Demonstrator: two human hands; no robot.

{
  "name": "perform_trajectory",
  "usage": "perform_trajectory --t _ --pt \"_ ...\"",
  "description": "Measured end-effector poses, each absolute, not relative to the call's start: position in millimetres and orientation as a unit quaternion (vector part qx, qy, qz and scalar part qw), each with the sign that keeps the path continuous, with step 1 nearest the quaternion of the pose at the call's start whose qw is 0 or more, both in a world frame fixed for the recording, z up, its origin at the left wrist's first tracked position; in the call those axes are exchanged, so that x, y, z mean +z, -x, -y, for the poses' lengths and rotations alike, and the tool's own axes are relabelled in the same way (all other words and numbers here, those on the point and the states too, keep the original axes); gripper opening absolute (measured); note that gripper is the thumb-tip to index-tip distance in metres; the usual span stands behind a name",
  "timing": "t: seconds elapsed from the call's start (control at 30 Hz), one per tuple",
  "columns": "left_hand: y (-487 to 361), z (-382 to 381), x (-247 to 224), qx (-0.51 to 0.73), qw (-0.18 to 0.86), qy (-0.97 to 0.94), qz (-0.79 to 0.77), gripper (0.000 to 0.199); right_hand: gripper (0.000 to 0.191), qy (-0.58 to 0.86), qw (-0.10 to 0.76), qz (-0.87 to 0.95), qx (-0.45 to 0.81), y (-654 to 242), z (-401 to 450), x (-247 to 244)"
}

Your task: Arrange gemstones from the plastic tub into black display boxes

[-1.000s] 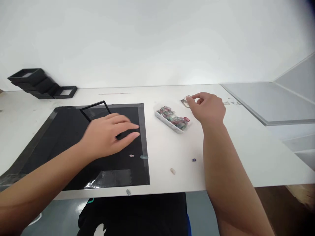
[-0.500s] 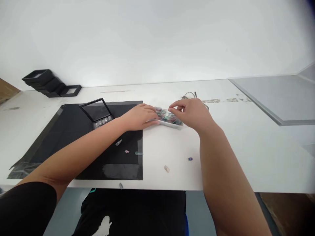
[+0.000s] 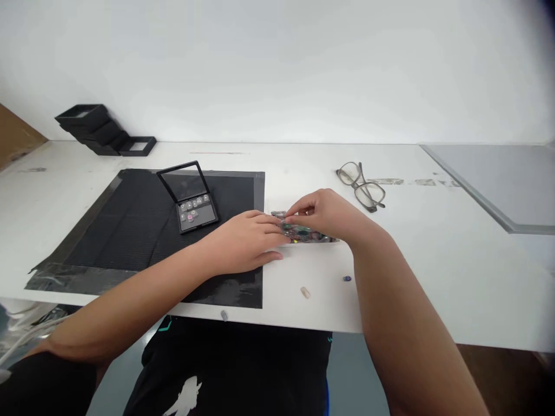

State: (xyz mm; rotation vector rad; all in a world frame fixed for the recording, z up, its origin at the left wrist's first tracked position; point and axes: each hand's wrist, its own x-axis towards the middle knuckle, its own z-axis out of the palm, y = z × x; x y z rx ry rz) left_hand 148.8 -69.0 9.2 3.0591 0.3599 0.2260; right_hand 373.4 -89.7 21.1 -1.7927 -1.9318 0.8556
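Note:
A clear bag of small colourful pieces (image 3: 306, 234) lies on the white table between my hands. My left hand (image 3: 247, 240) is spread, its fingertips resting on the bag's left end. The thumb and index finger of my right hand (image 3: 323, 214) are pinched at the bag's upper left part; what they hold is too small to make out. On the black mat (image 3: 143, 219) stands an open black case (image 3: 197, 214) with several small pieces inside. A beige piece (image 3: 306, 293) and a blue piece (image 3: 347, 278) lie in front of the bag.
Eyeglasses (image 3: 361, 186) lie behind my right hand. Stacked black boxes (image 3: 93, 130) stand at the back left. A grey-edged panel (image 3: 498, 185) lies at the right. Near the front table edge is a small grey piece (image 3: 224, 315).
The view has shifted. My right hand has come down to the bag, close to my left fingertips. The eyeglasses and more of the open case now show.

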Motion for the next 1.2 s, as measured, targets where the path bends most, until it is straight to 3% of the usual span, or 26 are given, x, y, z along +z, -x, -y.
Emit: perform_trajectory --t 0.33,0.47,0.87,0.97,1.2 --pt "-128 57 0 0.170 -0.033 -0.971 -0.162 0.028 0.024 0.617 0.172 0.699 0.318 -355 81 6" --pt "-125 58 -2 0.169 -0.015 -0.973 -0.157 0.029 0.028 0.605 0.189 0.705 0.317 -349 81 4" --pt "-121 54 -5 0.166 0.091 -0.968 -0.163 0.032 0.017 0.600 0.117 0.754 0.241 -343 83 5" --pt "-121 53 -5 0.169 0.084 -0.970 -0.154 0.032 0.015 0.600 0.151 0.741 0.261 -349 84 6" --pt "-120 54 0 0.186 0.082 -0.967 -0.154 0.035 0.028 0.519 0.351 0.645 0.437 -369 84 11"
